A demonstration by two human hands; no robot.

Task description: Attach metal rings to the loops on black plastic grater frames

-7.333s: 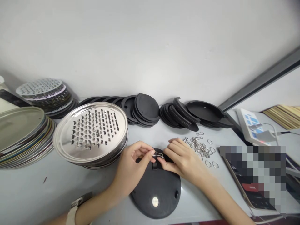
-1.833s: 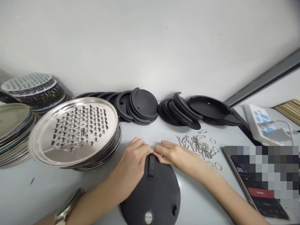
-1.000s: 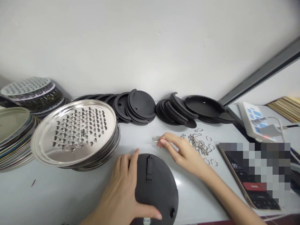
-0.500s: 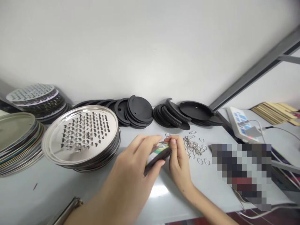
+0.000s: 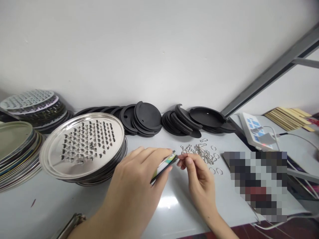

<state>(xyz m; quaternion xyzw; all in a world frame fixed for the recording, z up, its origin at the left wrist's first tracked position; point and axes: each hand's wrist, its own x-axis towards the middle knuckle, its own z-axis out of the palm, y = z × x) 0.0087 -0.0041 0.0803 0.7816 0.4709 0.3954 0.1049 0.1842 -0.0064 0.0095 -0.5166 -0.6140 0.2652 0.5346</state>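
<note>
My left hand (image 5: 139,186) is closed around a thin, black-edged flat piece (image 5: 164,166) whose printed face shows white, green and yellow. Most of that piece lies hidden behind my fingers. At its far right end is my right hand (image 5: 199,176), thumb and fingertips pinched together. Whatever sits in that pinch is too small to make out. Just behind the right hand, a loose pile of small metal clips (image 5: 203,153) lies on the grey table (image 5: 179,219), with several metal split rings (image 5: 219,171) scattered to its right.
Left stands a stack of round metal trays (image 5: 83,169), its top one bearing rows of small metal pieces (image 5: 87,142). More discs (image 5: 17,139) are stacked at far left. Black round covers (image 5: 149,116) line the wall. A power strip (image 5: 254,129) and wooden slats (image 5: 285,119) are at right.
My right hand has drawn back from the flat piece, right and slightly toward me, uncovering more metal clips. The piece has tilted and shows a narrower face.
</note>
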